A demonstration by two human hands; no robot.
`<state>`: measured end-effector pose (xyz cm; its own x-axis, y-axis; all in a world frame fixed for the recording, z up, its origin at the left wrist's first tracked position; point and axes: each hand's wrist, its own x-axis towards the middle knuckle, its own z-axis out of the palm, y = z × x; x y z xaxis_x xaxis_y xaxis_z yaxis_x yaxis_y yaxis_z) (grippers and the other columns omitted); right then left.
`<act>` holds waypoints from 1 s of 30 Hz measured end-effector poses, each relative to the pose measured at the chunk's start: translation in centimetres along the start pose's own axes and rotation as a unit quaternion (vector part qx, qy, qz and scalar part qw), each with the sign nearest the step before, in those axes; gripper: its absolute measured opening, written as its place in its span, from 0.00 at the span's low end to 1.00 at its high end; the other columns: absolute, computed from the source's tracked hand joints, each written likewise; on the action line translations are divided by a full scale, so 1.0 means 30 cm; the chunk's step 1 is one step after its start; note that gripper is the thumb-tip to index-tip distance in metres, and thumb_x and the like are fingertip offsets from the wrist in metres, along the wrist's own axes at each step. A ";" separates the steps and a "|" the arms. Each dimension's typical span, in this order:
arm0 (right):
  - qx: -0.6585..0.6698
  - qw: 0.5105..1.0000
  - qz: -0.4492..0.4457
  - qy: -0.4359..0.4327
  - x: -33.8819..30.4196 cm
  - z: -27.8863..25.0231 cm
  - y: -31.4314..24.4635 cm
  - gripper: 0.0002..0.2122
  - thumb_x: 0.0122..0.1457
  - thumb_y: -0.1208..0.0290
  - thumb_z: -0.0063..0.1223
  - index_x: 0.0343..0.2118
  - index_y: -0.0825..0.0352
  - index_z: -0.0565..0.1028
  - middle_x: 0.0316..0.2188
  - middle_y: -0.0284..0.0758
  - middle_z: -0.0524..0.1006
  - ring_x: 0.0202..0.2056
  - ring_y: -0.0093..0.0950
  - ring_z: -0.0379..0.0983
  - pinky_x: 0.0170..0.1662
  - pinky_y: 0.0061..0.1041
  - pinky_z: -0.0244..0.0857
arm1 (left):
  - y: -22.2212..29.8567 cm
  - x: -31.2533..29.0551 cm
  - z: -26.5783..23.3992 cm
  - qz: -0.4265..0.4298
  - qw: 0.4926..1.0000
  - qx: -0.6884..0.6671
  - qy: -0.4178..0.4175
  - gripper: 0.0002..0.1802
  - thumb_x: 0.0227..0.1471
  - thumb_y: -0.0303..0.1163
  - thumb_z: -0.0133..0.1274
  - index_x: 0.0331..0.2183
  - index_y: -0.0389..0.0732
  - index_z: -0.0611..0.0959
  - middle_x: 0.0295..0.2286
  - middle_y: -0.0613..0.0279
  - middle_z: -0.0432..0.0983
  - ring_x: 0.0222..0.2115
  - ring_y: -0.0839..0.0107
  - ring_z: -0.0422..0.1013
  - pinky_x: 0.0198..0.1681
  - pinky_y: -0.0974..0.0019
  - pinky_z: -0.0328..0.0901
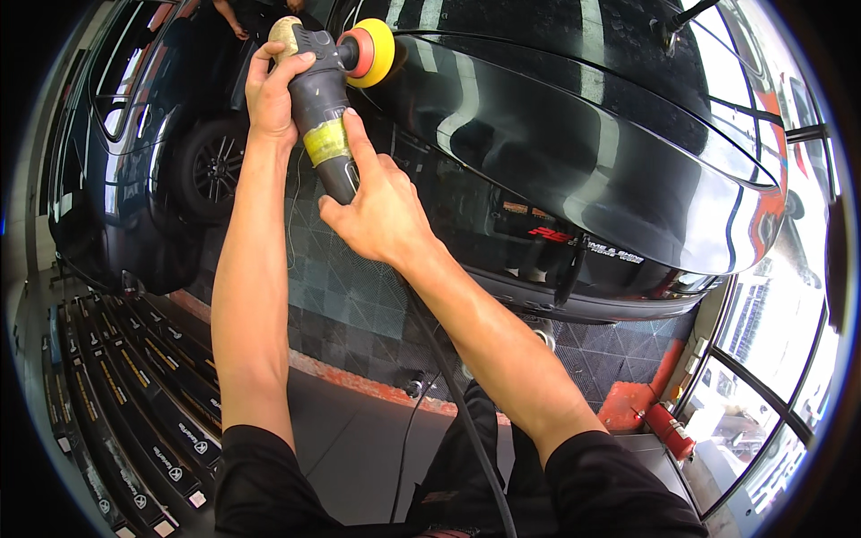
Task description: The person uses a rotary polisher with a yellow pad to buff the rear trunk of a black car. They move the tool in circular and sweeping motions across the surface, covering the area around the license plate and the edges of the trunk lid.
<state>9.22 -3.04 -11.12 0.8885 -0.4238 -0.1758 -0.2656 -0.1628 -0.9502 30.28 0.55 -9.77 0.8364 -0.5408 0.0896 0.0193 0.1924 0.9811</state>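
Note:
Both my hands hold a black car polisher [316, 90] up in front of me, its body tilted. My left hand [272, 97] grips the head end, with fingers over the top. My right hand [384, 204] is wrapped round the rear of the body near the cord, its index finger stretched along the yellow tape band. The yellow and red foam pad [369, 54] faces right, close to the glossy black car panel [538, 143]; whether it touches the paint I cannot tell. A smeared, hazy reflection shows on the panel.
A second dark car [134, 170] stands on the left, with part of another person [231, 20] beyond. Long black boxes [134, 403] lie at lower left. The polisher's cord [457, 403] hangs down past my legs. A red fire extinguisher [669, 430] is by the right window.

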 end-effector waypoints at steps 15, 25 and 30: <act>0.069 0.996 -0.012 0.048 -0.282 -0.038 0.057 0.53 0.52 0.69 0.66 0.76 0.56 0.41 0.45 0.59 0.74 0.44 0.57 0.78 0.49 0.48 0.73 | 0.031 -0.233 0.167 -0.007 0.998 -0.016 -0.052 0.28 0.46 0.19 0.66 0.48 0.40 0.72 0.41 0.50 0.78 0.36 0.64 0.80 0.40 0.60 0.78; 0.083 0.995 -0.016 0.055 -0.276 -0.060 0.056 0.52 0.52 0.69 0.64 0.76 0.57 0.42 0.43 0.57 0.76 0.44 0.55 0.78 0.51 0.47 0.72 | 0.041 -0.215 0.188 0.002 0.999 0.006 -0.049 0.27 0.47 0.20 0.67 0.48 0.39 0.73 0.40 0.50 0.79 0.34 0.65 0.81 0.37 0.62 0.79; 0.123 0.990 -0.007 0.075 -0.331 -0.089 0.052 0.52 0.52 0.69 0.65 0.76 0.58 0.42 0.44 0.57 0.76 0.45 0.55 0.78 0.52 0.47 0.72 | 0.050 -0.253 0.273 -0.005 0.997 0.013 -0.081 0.27 0.46 0.21 0.69 0.47 0.39 0.74 0.39 0.51 0.79 0.33 0.65 0.80 0.36 0.62 0.79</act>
<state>-1.03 -1.47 -10.18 0.8209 -0.5539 -0.1389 -0.1377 0.0440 -0.9895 19.48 -1.77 -7.57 0.7368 -0.6681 0.1039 0.0115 0.1659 0.9861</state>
